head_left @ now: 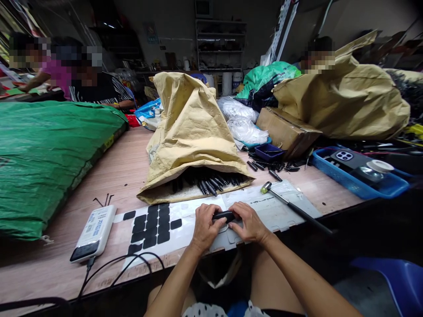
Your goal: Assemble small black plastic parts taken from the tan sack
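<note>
Gripping one black tapered piece (pixel 224 215) at its left end: left hand (pixel 207 222), fingers curled closed, thumb pressed along the near side. At the right end of the same piece: right hand (pixel 245 221), fingers bent, thumb and index finger pinched in on the tip. Middle of the piece visible between the hands; ends partly hidden by fingers. Location: at the near edge of the wooden table (pixel 122 163), in front of the open mouth of a tan paper bag (pixel 194 127).

Under and left of the hands: white sheet (pixel 182 240) bearing black rounded squares (pixel 150 231), mostly in rows. To the right: grey board (pixel 280 213), a hammer (pixel 294 207) lying aslant on it, handle end jutting past the table edge.

Inside the bag: many black pieces (pixel 211 186), heaped. Beyond the board: loose black pieces (pixel 275 175) scattered near a small dark tray (pixel 269 157), a cardboard box (pixel 280 127) and clear plastic bags (pixel 244 127).

Far right: blue tray (pixel 388 190) containing a phone (pixel 346 158) and a jar with white lid (pixel 380 165).

Left side: large green sack (pixel 56 163); white power bank (pixel 95 229), cable plugged in; hex keys (pixel 106 201) beside its top end.

Background: co-worker in striped top (pixel 99 90); metal shelving (pixel 220 51).
</note>
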### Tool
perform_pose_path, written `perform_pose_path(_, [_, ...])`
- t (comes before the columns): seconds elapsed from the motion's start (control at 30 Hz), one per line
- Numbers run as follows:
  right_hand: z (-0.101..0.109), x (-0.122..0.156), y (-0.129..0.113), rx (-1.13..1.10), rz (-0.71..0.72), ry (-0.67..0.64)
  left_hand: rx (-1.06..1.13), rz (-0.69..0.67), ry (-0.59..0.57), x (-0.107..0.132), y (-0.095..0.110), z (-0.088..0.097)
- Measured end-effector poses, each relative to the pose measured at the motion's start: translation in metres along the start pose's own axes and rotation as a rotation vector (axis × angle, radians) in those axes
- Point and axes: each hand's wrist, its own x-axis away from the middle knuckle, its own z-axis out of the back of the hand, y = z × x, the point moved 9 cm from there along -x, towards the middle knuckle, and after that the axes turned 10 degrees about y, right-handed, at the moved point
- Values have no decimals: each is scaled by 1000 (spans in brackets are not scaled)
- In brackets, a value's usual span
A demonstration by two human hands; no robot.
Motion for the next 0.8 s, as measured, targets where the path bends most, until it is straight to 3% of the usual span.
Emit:
perform_pose_path(0.1, [0, 0, 2, -1, -20, 0, 22, 2, 19, -2, 3, 2])
perform_pose_path(0.23, [3, 0, 4, -68, -44, 9, 123, 6, 67, 11, 21, 22])
perform_pose_path(0.33, [8, 0, 5, -155, -68, 29, 259, 38, -27, 47, 34, 31])
perform_pose_path(0.4, [10, 0, 7, -187, -91, 48, 298, 74, -176, 84, 33, 21])
perform_pose_path(0.47, [11, 0, 8, -196, -102, 58, 251, 154, -328, 123, 15, -2])
perform_pose_path(0.53, [10, 0, 9, -196, -103, 63, 123, 359, -400, 155, -24, -27])
perform_pose_path(0.6, [10, 0, 9, -193, -102, 68, -36, 634, -349, 176, -71, -43])
perform_pose_path(0.67, [9, 1, 10, -188, -99, 72, -147, 838, -321, 187, -104, -54])
perform_pose_path(0.73, [9, 1, 10, -181, -95, 74, -171, 933, -359, 190, -116, -64])
perform_pose_path(0.8, [9, 1, 10, -174, -90, 75, -142, 930, -383, 185, -111, -66])
